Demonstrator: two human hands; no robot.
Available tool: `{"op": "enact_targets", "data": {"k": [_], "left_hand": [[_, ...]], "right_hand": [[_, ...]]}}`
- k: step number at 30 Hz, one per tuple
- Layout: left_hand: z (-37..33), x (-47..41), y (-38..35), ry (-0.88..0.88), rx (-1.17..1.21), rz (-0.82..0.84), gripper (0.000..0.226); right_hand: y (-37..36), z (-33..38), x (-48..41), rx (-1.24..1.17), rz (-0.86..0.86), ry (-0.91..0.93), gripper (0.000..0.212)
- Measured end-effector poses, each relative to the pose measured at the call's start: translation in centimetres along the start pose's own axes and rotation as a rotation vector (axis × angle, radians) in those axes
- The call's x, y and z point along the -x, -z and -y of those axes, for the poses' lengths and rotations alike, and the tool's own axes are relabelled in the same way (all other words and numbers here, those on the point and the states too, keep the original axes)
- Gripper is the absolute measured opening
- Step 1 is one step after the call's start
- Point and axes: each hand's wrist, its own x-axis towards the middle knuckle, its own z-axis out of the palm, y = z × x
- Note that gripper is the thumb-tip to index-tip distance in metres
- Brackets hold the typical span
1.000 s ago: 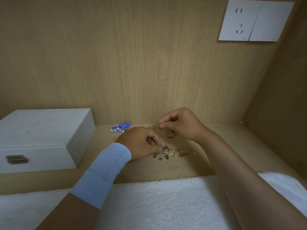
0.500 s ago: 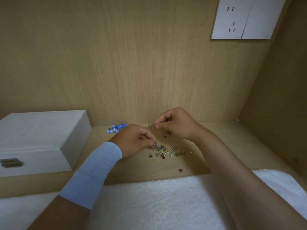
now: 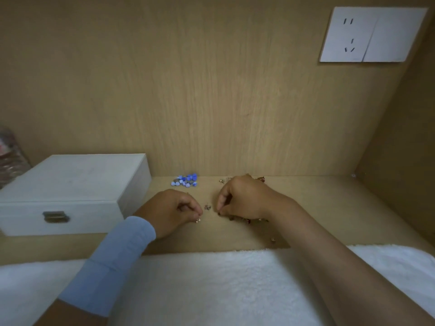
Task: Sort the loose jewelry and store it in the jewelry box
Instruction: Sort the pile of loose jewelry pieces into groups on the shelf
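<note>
- Left hand (image 3: 173, 208): grip curled at a tiny gold piece (image 3: 197, 220); pinching or only touching, cannot tell.
- Right hand (image 3: 244, 200): grip curled down, hiding most loose jewelry (image 3: 248, 221) on the surface (image 3: 317, 208); hold unclear.
- Jewelry box (image 3: 70, 191) closed, left.

No readable text, label, brand or number anywhere in view. Wall socket plate (image 3: 373, 34): plain white, slot openings only, no lettering legible. Jewelry box (image 3: 70, 184): lid and front unmarked; metal clasp too small and blurred to show any stamp.
</note>
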Motion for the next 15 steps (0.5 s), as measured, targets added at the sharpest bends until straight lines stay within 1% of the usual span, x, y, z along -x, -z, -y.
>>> {"op": "enact_targets", "data": {"k": [3, 5, 9, 11, 15], "left_hand": [[0.0, -0.2, -0.4, 0.008, 0.008, -0.029, 0.013], [0.0, -0.4, -0.3, -0.002, -0.023, -0.027, 0.009], [0.2, -0.3, 0.1, -0.013, -0.106, 0.002, 0.011], [0.4, -0.2, 0.4, 0.002, -0.114, 0.009, 0.012], [0.6, 0.4, 1.1, 0.025, -0.133, 0.031, 0.011]], "right_hand": [[-0.2, 0.5, 0.1, 0.050, 0.032, 0.008, 0.010], [-0.1, 0.6, 0.0, 0.044, 0.030, 0.011, 0.012], [-0.2, 0.9, -0.4, 0.065, -0.086, 0.000, 0.013], [-0.5, 1.4, -0.9, 0.118, -0.123, 0.006, 0.014], [-0.9, 2.9, -2.1, 0.204, -0.064, -0.013, 0.010]]}}
